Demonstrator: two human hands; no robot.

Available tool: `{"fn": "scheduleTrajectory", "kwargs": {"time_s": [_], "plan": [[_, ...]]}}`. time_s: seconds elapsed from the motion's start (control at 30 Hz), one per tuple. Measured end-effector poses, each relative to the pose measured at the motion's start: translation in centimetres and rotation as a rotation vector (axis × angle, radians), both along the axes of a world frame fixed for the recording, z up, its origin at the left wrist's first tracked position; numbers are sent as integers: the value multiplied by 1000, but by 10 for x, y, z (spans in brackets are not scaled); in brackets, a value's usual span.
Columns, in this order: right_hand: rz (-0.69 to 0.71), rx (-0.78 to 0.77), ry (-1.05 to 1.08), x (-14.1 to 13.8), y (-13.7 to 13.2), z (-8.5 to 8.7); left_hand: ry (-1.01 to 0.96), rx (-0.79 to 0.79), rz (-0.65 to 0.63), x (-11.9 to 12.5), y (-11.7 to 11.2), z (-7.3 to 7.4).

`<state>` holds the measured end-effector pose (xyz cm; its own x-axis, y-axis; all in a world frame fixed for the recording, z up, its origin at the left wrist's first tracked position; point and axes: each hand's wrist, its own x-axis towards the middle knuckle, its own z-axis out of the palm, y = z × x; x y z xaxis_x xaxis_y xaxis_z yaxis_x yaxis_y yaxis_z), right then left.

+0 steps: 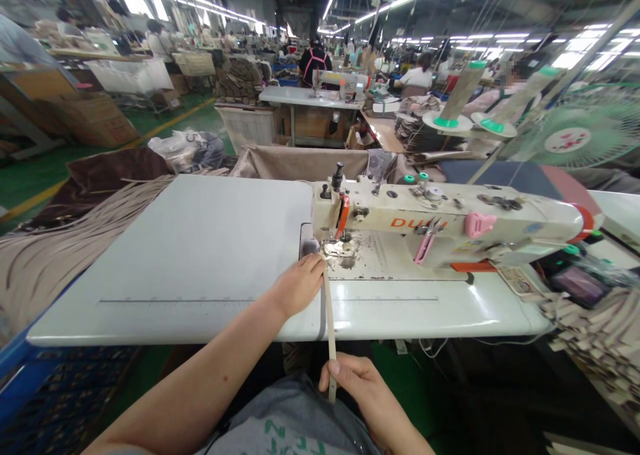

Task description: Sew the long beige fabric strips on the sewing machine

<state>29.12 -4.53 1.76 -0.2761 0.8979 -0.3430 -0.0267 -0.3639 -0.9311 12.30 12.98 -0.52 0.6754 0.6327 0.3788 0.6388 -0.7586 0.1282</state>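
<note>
A narrow beige strap (330, 322) runs from under the needle of the white sewing machine (450, 225) down over the table's front edge. My left hand (300, 285) rests on the table just before the presser foot, fingers closed on the strap's upper end. Below the table edge, my right hand (357, 378) pinches the strap's lower end between thumb and fingers and keeps it taut.
The white sewing table (200, 255) spreads to the left. Many beige straps (55, 255) lie heaped off its left side, and more (595, 335) are stacked at the right. Thread cones (463, 95) and a fan (575, 135) stand behind the machine. Other workers sit at benches farther back.
</note>
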Motion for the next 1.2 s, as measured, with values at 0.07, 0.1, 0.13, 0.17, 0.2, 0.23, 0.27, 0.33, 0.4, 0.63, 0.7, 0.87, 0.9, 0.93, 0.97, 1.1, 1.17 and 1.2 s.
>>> {"fn": "scheduleTrajectory", "kwargs": {"time_s": [0.07,0.1,0.13,0.17,0.2,0.23,0.27,0.33,0.4,0.63,0.7,0.87,0.9,0.93,0.97,1.1,1.17,1.2], "plan": [[12,20,2,2,0,0,5,8,-2,0,1,-2],[25,31,3,3,0,-1,7,12,-7,0,1,-3],[41,45,5,3,0,-2,9,15,-13,-1,1,-4],[56,60,9,4,0,-3,8,16,-17,-1,1,-5],[67,73,15,5,0,-5,3,15,-19,-2,0,-5],[70,82,22,5,0,-7,-2,10,-18,-2,0,-5],[66,85,27,6,1,-9,-7,5,-17,-3,-1,-4],[37,91,23,6,2,-12,-6,-3,-19,-4,-2,-4],[-14,108,-4,6,4,-14,2,-1,-19,-3,-3,-3],[-142,239,-277,-8,20,-1,59,98,-40,-2,-2,-8],[-187,318,-370,-12,26,5,61,132,-55,-3,-2,-12],[-240,274,-238,-16,40,3,40,197,-61,-6,0,-21],[-248,220,-152,-16,41,0,38,198,-61,-6,0,-22],[-254,171,-69,-16,42,-4,41,196,-65,-6,0,-22],[-253,135,-1,-15,41,-8,46,193,-73,-6,0,-23],[-229,108,78,-11,32,-15,5,145,-66,-5,1,-21],[-236,94,60,-8,27,-14,-38,121,-42,-5,0,-20],[-242,80,54,-7,24,-13,-51,116,-38,-4,0,-19]]}}
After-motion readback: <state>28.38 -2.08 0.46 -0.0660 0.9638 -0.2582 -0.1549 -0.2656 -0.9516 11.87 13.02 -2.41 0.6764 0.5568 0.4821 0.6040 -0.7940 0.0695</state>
